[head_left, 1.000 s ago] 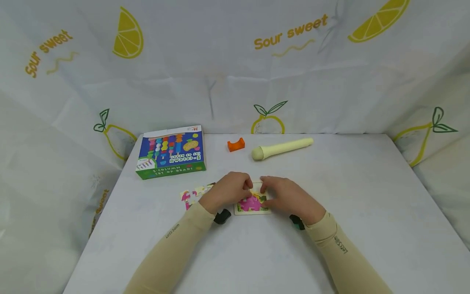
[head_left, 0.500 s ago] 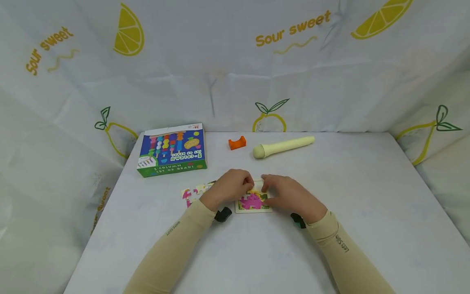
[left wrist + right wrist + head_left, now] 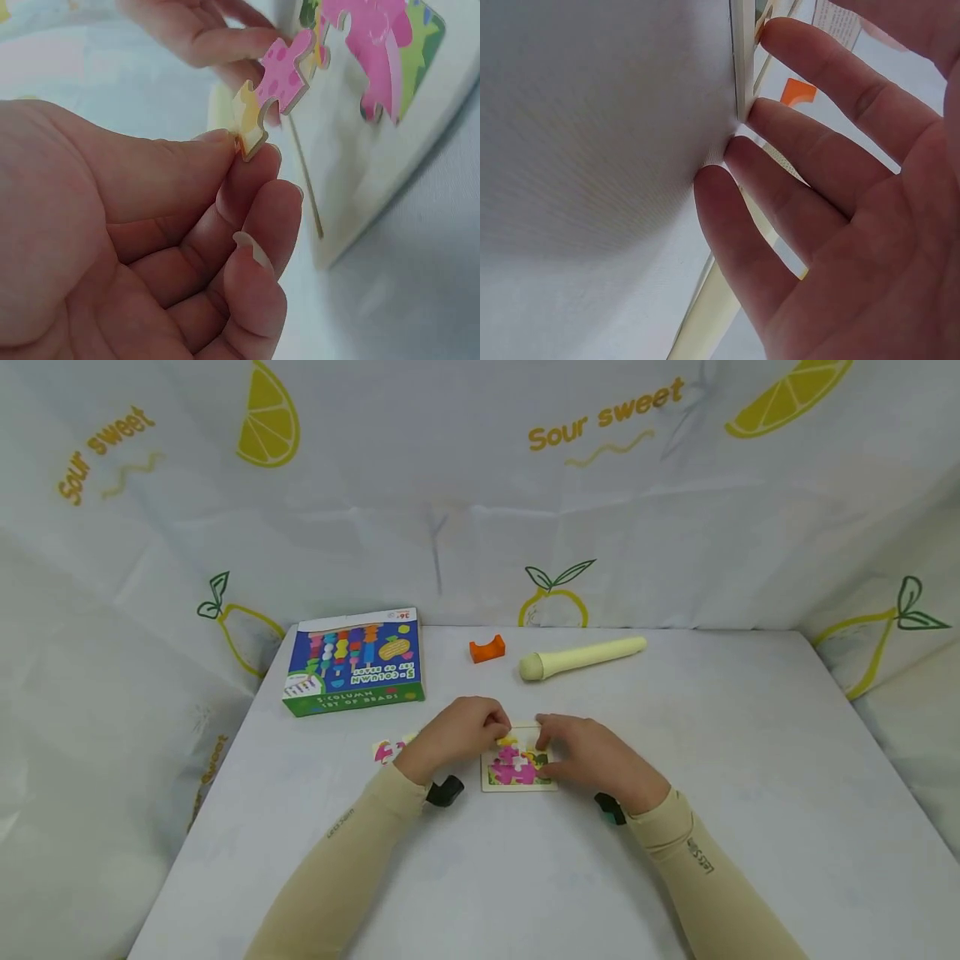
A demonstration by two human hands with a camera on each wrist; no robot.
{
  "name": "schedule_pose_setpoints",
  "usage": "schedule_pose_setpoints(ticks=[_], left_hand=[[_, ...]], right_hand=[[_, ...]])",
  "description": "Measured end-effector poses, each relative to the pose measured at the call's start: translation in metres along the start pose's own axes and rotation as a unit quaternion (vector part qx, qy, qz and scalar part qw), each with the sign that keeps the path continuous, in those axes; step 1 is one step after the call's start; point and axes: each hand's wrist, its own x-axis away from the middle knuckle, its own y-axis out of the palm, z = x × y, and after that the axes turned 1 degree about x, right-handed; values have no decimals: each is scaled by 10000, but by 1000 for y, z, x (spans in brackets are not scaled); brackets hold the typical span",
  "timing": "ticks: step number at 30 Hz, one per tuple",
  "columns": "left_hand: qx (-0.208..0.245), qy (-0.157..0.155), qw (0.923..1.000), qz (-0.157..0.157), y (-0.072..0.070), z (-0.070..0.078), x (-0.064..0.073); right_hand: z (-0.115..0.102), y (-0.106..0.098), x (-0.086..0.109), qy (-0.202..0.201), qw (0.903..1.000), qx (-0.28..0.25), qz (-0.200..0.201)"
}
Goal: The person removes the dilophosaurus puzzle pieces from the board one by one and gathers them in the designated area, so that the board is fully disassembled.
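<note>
Pinching a pink-and-yellow puzzle piece between thumb and forefinger, your left hand held it near the far left corner of the partly filled puzzle board. Your right hand touched the board's right side, fingers uncurled. Loose pieces lay leftward, partly hidden; beyond were a bead box, an orange block and a pale yellow stick.

We reach forward with both arms, our left forearm and right forearm slanting inward so that our hands lie near each other. Our left hand pinches between thumb and forefinger, its other fingers curled toward the palm. Our right hand sits opposite, four fingers slightly spread and gently bent.
</note>
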Motion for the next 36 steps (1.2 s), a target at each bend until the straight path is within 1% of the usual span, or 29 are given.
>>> schedule_pose_setpoints(ticks=[4, 8, 11, 13, 16, 18, 21, 26, 32, 36], left_hand=[[-59, -159, 9996, 234, -10, -9, 18], [-136, -288, 9976, 611, -18, -22, 39], [-159, -513, 9948, 862, -23, -33, 54], [-172, -627, 9937, 909, -25, -42, 62], [-210, -721, 9934, 871, -25, -55, 70], [-216, -751, 9935, 829, -24, -63, 73], [-197, -850, 9925, 852, -22, -71, 78], [-229, -809, 9922, 915, -20, -74, 79], [-257, -738, 9924, 949, -21, -78, 77], [-363, -680, 9919, 1014, -22, -78, 76]], right_hand=[[-1, 1, -1, 47, 10000, 23, -70], [3, 1, 1, 36, 10000, 70, -25], [6, 2, 1, -1, 10000, 12, -8], [7, 2, 1, -13, 10000, -27, -17], [7, 2, 1, 30, 10000, -73, -31], [7, 2, 1, 61, 9999, -97, -35], [5, 3, -1, 25, 9999, -115, -38], [6, 5, -2, 26, 9999, -98, -21], [7, 4, -2, 77, 9999, -104, -19], [7, 4, -1, 49, 9999, -148, 2]])
